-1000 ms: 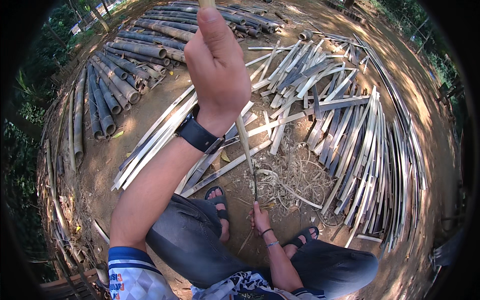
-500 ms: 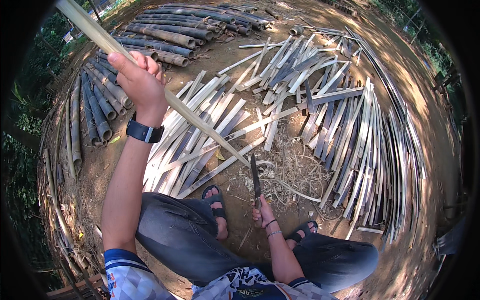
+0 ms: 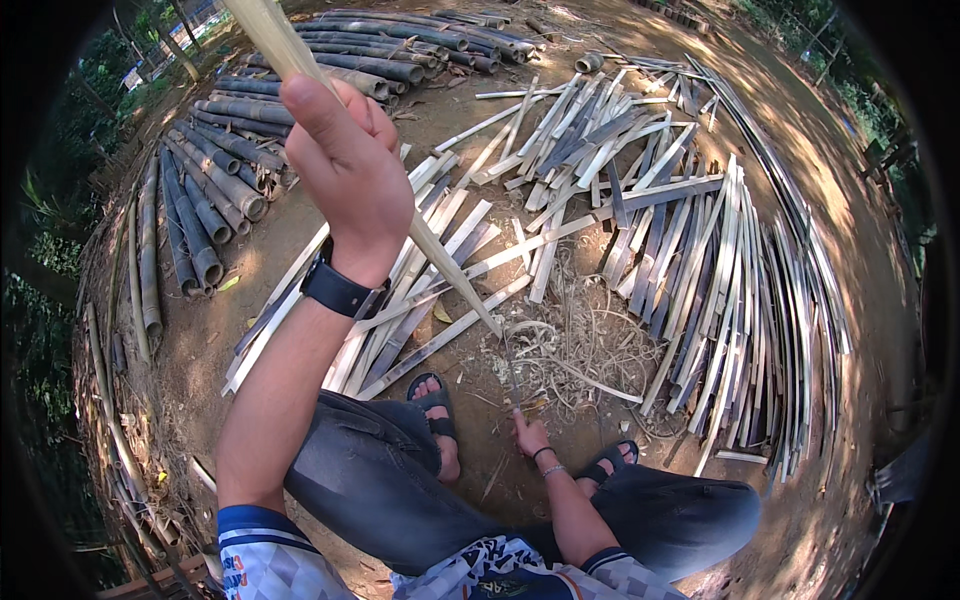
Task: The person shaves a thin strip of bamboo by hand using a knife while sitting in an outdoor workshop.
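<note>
My left hand (image 3: 355, 180), raised at the upper left, is closed around a long pale bamboo strip (image 3: 448, 265). The strip slants down to the right, and its lower tip stands over the shavings. Low in the middle, my right hand (image 3: 530, 436) grips a knife (image 3: 515, 393). Its thin dark blade appears nearly edge-on, pointing up toward the strip's tip, and is hard to make out. I cannot tell whether blade and strip touch. Curly bamboo shavings (image 3: 590, 350) lie on the ground just beyond the knife.
Split bamboo strips lie in a left pile (image 3: 385, 345), a far pile (image 3: 590, 130) and a fanned right pile (image 3: 725, 300). Whole bamboo poles (image 3: 210, 185) are stacked at the far left. My sandaled feet (image 3: 433, 425) rest on the dirt before the shavings.
My left hand has moved right and looks larger, with the strip now steeper. The knife has turned from showing its flat side to nearly edge-on, and my right hand is slightly lower.
</note>
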Action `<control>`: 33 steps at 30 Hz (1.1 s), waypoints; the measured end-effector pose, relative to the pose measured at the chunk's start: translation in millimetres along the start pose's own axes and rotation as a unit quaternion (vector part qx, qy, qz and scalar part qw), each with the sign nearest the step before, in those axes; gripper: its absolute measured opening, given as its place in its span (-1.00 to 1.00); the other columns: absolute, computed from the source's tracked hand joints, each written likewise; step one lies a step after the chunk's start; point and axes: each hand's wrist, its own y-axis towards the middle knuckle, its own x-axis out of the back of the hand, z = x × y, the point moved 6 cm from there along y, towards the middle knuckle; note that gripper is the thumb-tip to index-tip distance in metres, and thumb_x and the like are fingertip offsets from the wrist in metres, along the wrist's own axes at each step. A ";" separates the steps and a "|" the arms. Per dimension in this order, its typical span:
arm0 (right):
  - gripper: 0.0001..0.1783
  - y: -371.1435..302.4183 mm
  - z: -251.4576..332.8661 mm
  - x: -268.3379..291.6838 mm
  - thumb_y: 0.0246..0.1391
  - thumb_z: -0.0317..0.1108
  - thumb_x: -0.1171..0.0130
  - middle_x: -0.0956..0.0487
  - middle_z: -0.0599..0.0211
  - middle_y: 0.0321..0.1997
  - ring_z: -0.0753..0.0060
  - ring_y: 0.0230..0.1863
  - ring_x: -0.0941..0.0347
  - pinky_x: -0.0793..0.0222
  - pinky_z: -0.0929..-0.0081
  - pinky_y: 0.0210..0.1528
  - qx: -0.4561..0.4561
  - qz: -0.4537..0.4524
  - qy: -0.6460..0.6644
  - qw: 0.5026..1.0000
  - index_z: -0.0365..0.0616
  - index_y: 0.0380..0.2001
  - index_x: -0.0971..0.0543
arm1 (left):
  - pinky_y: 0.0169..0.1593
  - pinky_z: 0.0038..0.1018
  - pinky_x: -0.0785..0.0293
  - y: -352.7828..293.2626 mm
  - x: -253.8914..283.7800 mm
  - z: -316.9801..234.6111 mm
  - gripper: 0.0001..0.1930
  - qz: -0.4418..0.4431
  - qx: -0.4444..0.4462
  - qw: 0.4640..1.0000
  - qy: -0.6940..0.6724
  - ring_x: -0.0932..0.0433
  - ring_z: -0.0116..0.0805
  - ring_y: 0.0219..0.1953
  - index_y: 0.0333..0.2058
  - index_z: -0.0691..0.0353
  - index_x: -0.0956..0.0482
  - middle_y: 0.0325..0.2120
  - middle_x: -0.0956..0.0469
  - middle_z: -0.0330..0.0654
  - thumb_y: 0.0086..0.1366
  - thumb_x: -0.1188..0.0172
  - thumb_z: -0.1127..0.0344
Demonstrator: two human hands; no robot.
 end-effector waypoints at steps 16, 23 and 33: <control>-0.41 -4.3 7.2 -7.1 0.19 0.15 0.03 -0.33 0.42 -0.79 0.54 -0.82 -0.23 -0.13 0.50 -0.76 -0.021 0.019 0.020 0.999 -0.22 -0.55 -0.44 | -0.70 -0.61 0.06 -13.2 -23.7 -7.8 -0.35 0.019 0.011 1.000 -0.011 -0.04 -0.58 -0.76 -0.55 0.11 -0.10 -0.77 -0.09 -0.35 0.29 0.41 -0.43; -0.46 -14.5 59.5 -10.0 0.18 0.09 -0.04 -0.36 0.38 -0.77 0.53 -0.77 -0.26 -0.15 0.50 -0.70 0.271 -0.153 -0.051 0.949 -0.22 -0.56 -0.45 | -0.71 -0.59 0.06 -8.4 -3.3 -9.0 -0.38 -0.014 0.054 0.998 -0.010 -0.01 -0.56 -0.77 -0.56 0.07 -0.10 -0.77 -0.06 -0.37 0.30 0.39 -0.41; -0.48 -58.1 85.3 32.1 0.19 0.04 -0.02 -0.46 0.23 -0.66 0.42 -0.65 -0.41 -0.29 0.40 -0.54 0.183 -0.078 0.128 0.972 -0.33 -0.29 -0.49 | -0.74 -0.63 0.06 -9.8 76.5 -10.5 -0.39 -0.014 0.105 0.987 -0.119 0.00 -0.55 -0.77 -0.55 0.06 -0.11 -0.76 -0.04 -0.34 0.35 0.53 -0.35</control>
